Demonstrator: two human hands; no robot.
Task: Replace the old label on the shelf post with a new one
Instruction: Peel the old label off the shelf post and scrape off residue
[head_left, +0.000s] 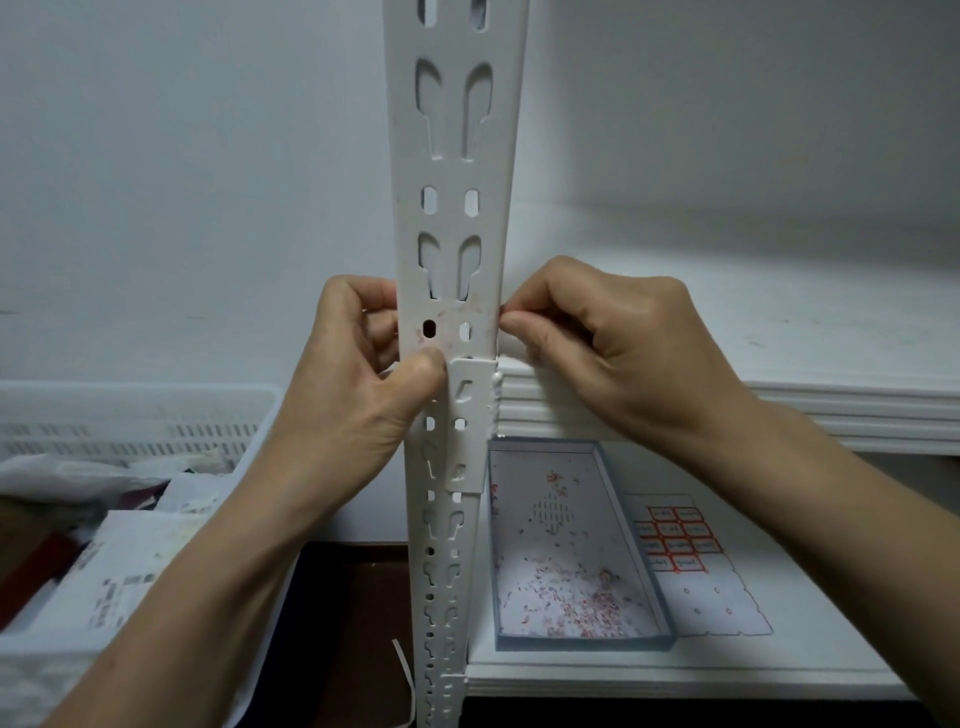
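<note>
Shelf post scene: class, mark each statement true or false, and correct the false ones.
1. The left hand and the right hand both touch the shelf post. True.
2. The shelf post is black. False: it is white.
3. The tray holds red and white scraps. True.
4. The sheet of labels lies left of the tray. False: the label sheet lies right of it.

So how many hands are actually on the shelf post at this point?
2. The left hand grips the left edge of the shelf post, its thumb pressed on the front face. The right hand pinches at the post's right edge, at about the same height.
</note>
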